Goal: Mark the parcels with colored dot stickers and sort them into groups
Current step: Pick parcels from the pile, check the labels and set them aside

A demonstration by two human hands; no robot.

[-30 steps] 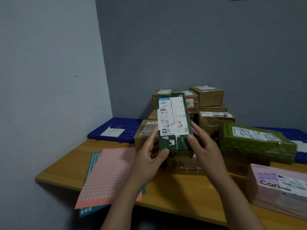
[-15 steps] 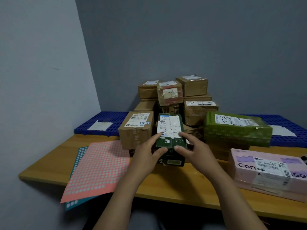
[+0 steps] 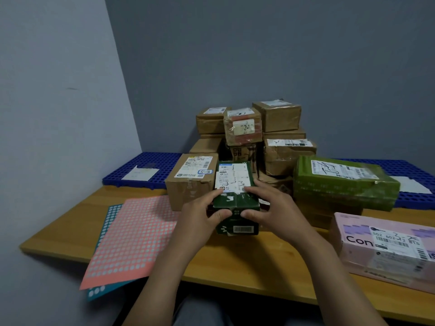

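Green parcel: the dark green parcel (image 3: 235,182) lies on the table (image 3: 247,262) at the frame's centre, white label facing up, just beside a brown box (image 3: 188,187) on its left.
Change: a second ago both hands hold it upright in the air, label toward the camera; now it is tipped flat and set down.
Meaning: the label seems read, and I see no dot on the parcel, so sticking one on looks like the step due.
Stickers: the pink sticker sheet (image 3: 131,236) lies at lower left over a teal sheet (image 3: 107,222), near the left forearm.
Left hand: the left hand (image 3: 200,215) grips the near left corner, fingers (image 3: 211,196) curled over the top, thumb on the front face.
Right hand: the right hand (image 3: 273,208) mirrors that grip on the near right corner.
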